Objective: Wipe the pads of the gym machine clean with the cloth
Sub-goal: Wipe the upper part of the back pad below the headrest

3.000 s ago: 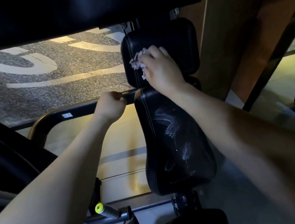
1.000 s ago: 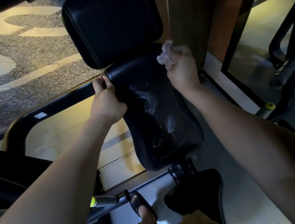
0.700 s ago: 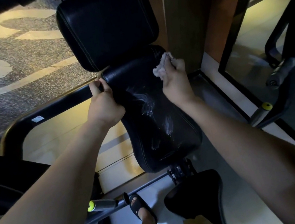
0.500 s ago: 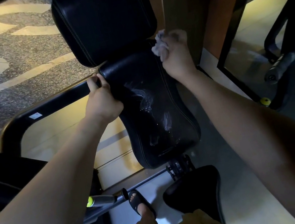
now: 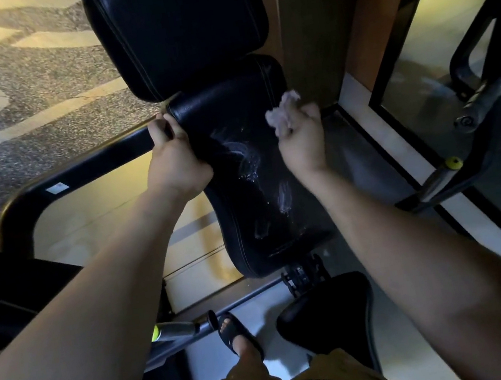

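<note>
- Cloth (image 5: 283, 114), crumpled, is clenched in the right hand (image 5: 301, 144), arm outstretched, at the lower pad's (image 5: 267, 220) upper right edge.
- Left hand (image 5: 176, 165) grips that pad's upper left edge, fingers curled round it.
- Wet streaks (image 5: 245, 157) mark the pad's face between the two hands.
- Upper pad (image 5: 179, 29) sits just beyond, above both hands.

A speckled dark surface (image 5: 39, 102) with broad pale curved markings fills the upper left. A brown wooden pillar (image 5: 312, 13) rises right of centre, and beside it a dark-framed glass panel (image 5: 435, 36) catches a yellowish glow. At the bottom the floor (image 5: 404, 346) is smooth and pale. At far right stands another dark machine (image 5: 480, 105) with a yellow-capped handle (image 5: 439, 179). The light is dim and warm.
</note>
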Action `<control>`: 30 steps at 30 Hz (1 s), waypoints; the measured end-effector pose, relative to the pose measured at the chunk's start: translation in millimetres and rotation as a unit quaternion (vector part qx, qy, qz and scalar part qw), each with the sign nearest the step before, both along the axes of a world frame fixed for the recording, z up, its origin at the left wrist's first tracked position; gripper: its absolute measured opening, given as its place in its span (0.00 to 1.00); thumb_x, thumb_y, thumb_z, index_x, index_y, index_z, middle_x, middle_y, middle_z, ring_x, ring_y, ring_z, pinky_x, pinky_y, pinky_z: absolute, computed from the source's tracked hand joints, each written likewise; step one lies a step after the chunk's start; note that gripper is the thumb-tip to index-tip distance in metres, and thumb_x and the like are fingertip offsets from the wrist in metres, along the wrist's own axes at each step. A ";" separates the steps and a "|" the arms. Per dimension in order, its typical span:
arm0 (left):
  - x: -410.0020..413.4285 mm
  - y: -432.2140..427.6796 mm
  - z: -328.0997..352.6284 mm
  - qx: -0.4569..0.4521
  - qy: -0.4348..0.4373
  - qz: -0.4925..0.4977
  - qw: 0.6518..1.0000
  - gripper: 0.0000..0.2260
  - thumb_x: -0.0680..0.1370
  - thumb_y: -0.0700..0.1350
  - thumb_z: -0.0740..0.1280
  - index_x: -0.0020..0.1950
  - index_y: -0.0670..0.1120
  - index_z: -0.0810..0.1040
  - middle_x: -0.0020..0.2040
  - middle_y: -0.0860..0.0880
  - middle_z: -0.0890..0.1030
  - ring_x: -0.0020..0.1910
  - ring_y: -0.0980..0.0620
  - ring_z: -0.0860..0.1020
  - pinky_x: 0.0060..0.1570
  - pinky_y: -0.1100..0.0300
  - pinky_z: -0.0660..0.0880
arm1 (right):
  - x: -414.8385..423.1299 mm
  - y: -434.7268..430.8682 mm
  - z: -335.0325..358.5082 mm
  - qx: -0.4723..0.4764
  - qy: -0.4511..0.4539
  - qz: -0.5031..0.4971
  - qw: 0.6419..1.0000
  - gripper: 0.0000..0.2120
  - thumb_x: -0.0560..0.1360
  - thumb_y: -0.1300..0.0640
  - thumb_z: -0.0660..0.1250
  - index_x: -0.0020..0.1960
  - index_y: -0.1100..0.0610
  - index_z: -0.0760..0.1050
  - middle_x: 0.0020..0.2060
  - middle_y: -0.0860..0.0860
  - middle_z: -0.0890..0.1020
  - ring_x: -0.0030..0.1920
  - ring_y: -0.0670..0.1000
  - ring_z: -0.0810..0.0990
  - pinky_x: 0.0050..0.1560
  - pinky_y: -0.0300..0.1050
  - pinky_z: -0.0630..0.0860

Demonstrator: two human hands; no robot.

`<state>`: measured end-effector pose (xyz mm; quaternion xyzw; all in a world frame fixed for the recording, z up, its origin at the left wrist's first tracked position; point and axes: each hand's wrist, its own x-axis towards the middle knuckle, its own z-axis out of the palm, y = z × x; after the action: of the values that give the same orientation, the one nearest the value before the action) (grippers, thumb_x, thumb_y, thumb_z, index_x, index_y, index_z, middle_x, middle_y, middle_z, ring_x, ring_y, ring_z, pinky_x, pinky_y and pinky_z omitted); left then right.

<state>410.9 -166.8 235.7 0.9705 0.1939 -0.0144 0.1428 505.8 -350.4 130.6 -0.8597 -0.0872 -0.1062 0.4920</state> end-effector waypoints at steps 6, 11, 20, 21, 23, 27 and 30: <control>-1.0 2.9 -0.9 -0.021 -0.005 0.000 1.000 0.45 0.73 0.43 0.68 0.81 0.38 0.42 0.79 0.41 0.43 0.69 0.36 0.71 0.65 0.58 0.67 | 3.9 8.7 24.5 0.007 -0.058 -0.003 0.998 0.12 0.79 0.61 0.67 0.62 0.61 0.78 0.56 0.60 0.73 0.48 0.52 0.77 0.53 0.33 0.70; -3.8 7.8 -4.4 -0.047 -0.008 -0.007 0.999 0.44 0.74 0.43 0.66 0.81 0.39 0.42 0.79 0.44 0.43 0.74 0.41 0.66 0.63 0.63 0.64 | 16.8 16.7 38.6 -0.047 -0.170 0.017 0.984 0.18 0.78 0.62 0.67 0.67 0.60 0.75 0.55 0.60 0.73 0.49 0.50 0.75 0.53 0.40 0.76; -4.5 15.2 -8.8 -0.052 -0.022 -0.005 0.998 0.43 0.74 0.44 0.65 0.81 0.39 0.42 0.80 0.46 0.42 0.79 0.46 0.57 0.65 0.67 0.57 | 0.4 8.7 14.9 -0.141 -0.192 0.081 0.968 0.08 0.78 0.64 0.67 0.56 0.64 0.78 0.52 0.61 0.75 0.45 0.58 0.79 0.45 0.46 0.79; -5.2 15.0 -9.0 -0.054 -0.023 -0.007 0.998 0.43 0.74 0.44 0.65 0.81 0.40 0.42 0.80 0.46 0.43 0.79 0.46 0.57 0.65 0.67 0.58 | 5.5 11.3 24.2 -0.129 -0.205 0.076 0.967 0.09 0.78 0.64 0.66 0.58 0.64 0.78 0.53 0.61 0.76 0.46 0.57 0.79 0.46 0.41 0.76; -6.0 14.6 -8.6 -0.056 -0.026 -0.008 0.998 0.43 0.75 0.44 0.65 0.82 0.40 0.41 0.80 0.46 0.43 0.78 0.45 0.59 0.65 0.66 0.59 | 13.7 17.2 36.9 -0.104 -0.231 0.067 0.965 0.10 0.78 0.65 0.65 0.59 0.64 0.79 0.53 0.60 0.77 0.48 0.55 0.79 0.49 0.37 0.74; -8.0 14.7 -10.2 -0.062 -0.030 -0.011 0.998 0.43 0.75 0.43 0.65 0.82 0.42 0.41 0.80 0.48 0.42 0.77 0.44 0.62 0.62 0.65 0.61 | -5.9 8.3 8.9 -0.124 -0.266 0.122 0.948 0.13 0.83 0.62 0.57 0.55 0.66 0.79 0.51 0.59 0.77 0.51 0.54 0.78 0.58 0.36 0.74; -7.6 15.9 -11.4 -0.063 -0.034 -0.016 0.997 0.43 0.75 0.43 0.65 0.82 0.43 0.40 0.80 0.48 0.42 0.77 0.43 0.62 0.60 0.65 0.62 | -12.6 -2.6 -11.5 -0.190 -0.244 0.124 0.943 0.05 0.79 0.67 0.63 0.50 0.64 0.78 0.48 0.60 0.76 0.47 0.60 0.77 0.47 0.52 0.80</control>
<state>403.3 -150.9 224.4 0.9625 0.1724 0.0043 0.2096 493.3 -353.0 119.1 -0.8672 -0.3290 -0.2326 0.2926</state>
